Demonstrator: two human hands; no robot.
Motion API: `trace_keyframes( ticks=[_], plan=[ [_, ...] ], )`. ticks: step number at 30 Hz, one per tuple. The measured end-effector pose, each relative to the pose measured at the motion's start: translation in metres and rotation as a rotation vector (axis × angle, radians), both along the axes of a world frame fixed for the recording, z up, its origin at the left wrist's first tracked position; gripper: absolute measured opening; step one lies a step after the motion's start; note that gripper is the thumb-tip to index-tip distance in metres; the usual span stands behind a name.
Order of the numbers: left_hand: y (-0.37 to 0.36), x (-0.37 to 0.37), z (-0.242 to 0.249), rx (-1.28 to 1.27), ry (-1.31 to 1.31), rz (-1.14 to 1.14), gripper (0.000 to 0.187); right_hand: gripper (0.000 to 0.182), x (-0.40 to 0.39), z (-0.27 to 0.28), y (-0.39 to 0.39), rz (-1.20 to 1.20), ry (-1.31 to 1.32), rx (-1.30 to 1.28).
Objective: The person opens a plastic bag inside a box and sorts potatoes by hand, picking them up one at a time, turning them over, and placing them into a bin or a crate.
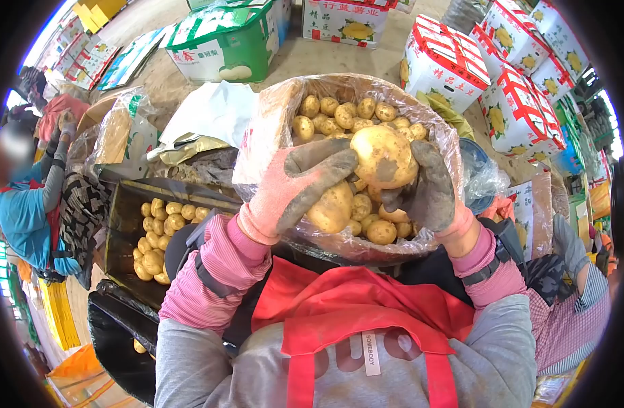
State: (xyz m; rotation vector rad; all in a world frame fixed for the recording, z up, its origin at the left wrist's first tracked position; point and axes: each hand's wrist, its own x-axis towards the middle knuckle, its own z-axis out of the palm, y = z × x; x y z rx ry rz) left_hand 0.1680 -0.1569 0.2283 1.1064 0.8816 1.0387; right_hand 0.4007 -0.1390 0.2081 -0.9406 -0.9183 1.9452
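A large potato [383,158] with a brown patch on its skin is between my two gloved hands, above the box. My left hand [295,180], in a pink glove with a grey palm, touches its left side and also grips a second potato [331,207] lower down. Against the large potato's right side, my right hand [431,189] is closed, fingers bent around it. Below both hands stands a plastic-lined box [274,112] holding many smaller potatoes [342,115]. The undersides of the two held potatoes are hidden.
To the left is a dark crate [125,204] with more potatoes [159,234]. A green carton [223,44] and red-and-white cartons [444,61] stand beyond. A blue tub [478,170] with plastic film sits at right. A co-worker [33,211] is at far left.
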Motion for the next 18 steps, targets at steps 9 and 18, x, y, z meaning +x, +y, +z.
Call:
trace_keyframes(
  ticks=[9,18],
  plan=[
    [0.004,-0.001,-0.017,0.026,-0.03,-0.074,0.04,0.046,-0.01,0.012,-0.012,-0.116,-0.031,0.158],
    [0.004,0.013,-0.031,0.085,0.103,0.021,0.033,0.045,-0.012,0.009,-0.019,-0.111,-0.228,0.347]
  ],
)
